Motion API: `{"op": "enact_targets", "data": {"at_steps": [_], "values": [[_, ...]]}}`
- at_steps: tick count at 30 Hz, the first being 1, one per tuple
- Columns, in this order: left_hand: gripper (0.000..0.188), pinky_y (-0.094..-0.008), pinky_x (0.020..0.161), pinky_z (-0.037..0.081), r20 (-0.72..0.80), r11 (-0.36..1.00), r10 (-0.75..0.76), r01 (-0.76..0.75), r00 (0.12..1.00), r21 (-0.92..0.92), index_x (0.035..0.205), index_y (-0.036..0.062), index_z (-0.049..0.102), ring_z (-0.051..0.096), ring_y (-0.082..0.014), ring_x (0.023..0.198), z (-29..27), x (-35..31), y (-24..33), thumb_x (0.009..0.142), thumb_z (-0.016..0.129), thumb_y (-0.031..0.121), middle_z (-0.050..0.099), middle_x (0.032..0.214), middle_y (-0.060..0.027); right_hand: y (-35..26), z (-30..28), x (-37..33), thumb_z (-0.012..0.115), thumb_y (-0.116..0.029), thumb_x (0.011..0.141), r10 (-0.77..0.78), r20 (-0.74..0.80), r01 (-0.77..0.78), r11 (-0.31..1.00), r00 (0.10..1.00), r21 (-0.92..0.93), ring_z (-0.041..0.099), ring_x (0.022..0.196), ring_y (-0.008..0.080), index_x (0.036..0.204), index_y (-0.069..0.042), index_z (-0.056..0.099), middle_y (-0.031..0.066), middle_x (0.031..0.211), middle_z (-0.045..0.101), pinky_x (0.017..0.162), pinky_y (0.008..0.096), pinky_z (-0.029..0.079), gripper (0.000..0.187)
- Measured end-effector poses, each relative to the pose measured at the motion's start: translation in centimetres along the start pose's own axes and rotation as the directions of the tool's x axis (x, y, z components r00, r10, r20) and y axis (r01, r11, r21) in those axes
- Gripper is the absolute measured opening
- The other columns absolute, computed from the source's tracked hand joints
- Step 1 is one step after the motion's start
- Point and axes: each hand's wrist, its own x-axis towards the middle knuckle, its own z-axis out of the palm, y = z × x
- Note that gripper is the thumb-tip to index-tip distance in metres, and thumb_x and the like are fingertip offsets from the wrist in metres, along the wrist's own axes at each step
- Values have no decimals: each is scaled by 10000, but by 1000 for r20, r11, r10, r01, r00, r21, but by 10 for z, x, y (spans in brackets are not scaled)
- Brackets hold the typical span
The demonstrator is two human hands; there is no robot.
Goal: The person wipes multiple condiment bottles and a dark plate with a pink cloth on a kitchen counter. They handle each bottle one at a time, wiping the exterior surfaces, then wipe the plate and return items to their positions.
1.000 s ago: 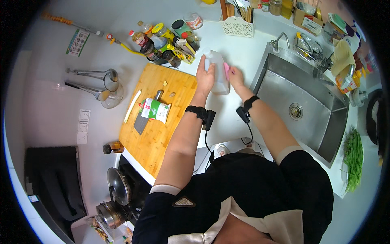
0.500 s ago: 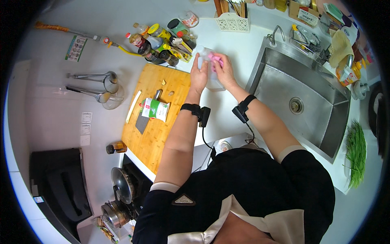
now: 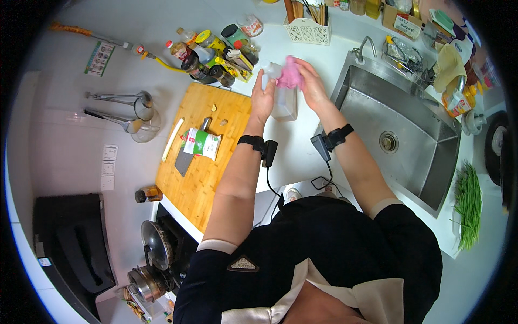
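Observation:
A translucent white plastic jug (image 3: 286, 103) stands on the counter in front of me, beside the cutting board. At its left side, my left hand (image 3: 263, 96) is closed around the upper part near the handle. A crumpled pink cloth (image 3: 291, 74) lies against the jug's upper right side. My right hand (image 3: 313, 86) pinches that cloth at its right edge, fingers bent over it. Part of the jug's top is hidden by the cloth and my left fingers.
Left of the jug, a wooden cutting board (image 3: 186, 191) bears a green-and-white packet (image 3: 203, 143), a knife (image 3: 184, 163) and small pieces of food. Several sauce bottles and jars stand behind it. A steel sink (image 3: 372, 116) lies to the right, with green chives (image 3: 467, 208) beyond.
My right hand has moved a little to the right and opened out the pink cloth, which was bunched in its fingers. My left hand stays at the jug.

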Motion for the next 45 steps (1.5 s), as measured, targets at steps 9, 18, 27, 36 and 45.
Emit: {"op": "enact_targets", "data": {"at_steps": [9, 18, 27, 36, 45], "values": [[692, -396, 1092, 380, -5, 997, -46, 46, 999, -67, 1498, 26, 369, 483, -391, 1307, -2, 4, -10, 938, 574, 376, 498, 1398, -300, 52, 31, 21, 512, -119, 971, -517, 312, 521, 330, 797, -787, 582, 1180, 270, 1380, -86, 524, 180, 1356, 565, 989, 381, 478, 411], [669, -413, 1119, 350, -36, 985, 26, -19, 999, 171, 1505, 41, 360, 452, -428, 1323, 0, 4, -4, 929, 558, 318, 477, 1418, -299, 12, 47, 63, 558, -79, 941, -194, 293, 341, 708, 936, -619, 676, 909, 219, 1175, -75, 671, 117, 1197, 681, 784, 328, 553, 261], [678, -411, 1158, 296, 8, 997, -6, 5, 1000, 78, 1509, 31, 348, 393, -405, 1370, -2, 5, -6, 895, 538, 247, 430, 1472, -267, 24, 45, 84, 445, -365, 1014, -63, 413, 381, 527, 909, -759, 662, 987, 281, 1130, -118, 677, 97, 1133, 688, 886, 380, 509, 358], [676, -412, 1167, 283, -11, 997, 9, -8, 1000, 71, 1507, 27, 347, 375, -398, 1379, 1, 3, -6, 899, 549, 241, 427, 1479, -255, 63, -46, 82, 419, -368, 1063, 284, -31, -230, 704, 958, -672, 572, 918, 133, 1264, -65, 606, 27, 1008, 639, 832, 280, 463, 409], [673, -420, 1162, 289, -33, 997, 18, -16, 999, 70, 1503, 17, 351, 379, -404, 1369, 1, 2, -4, 902, 558, 239, 428, 1470, -272, 105, -8, -31, 352, -359, 1088, 176, -382, -323, 874, 907, -364, 459, 1297, 165, 1477, -88, 398, 69, 1432, 489, 1115, 294, 328, 476]]}}
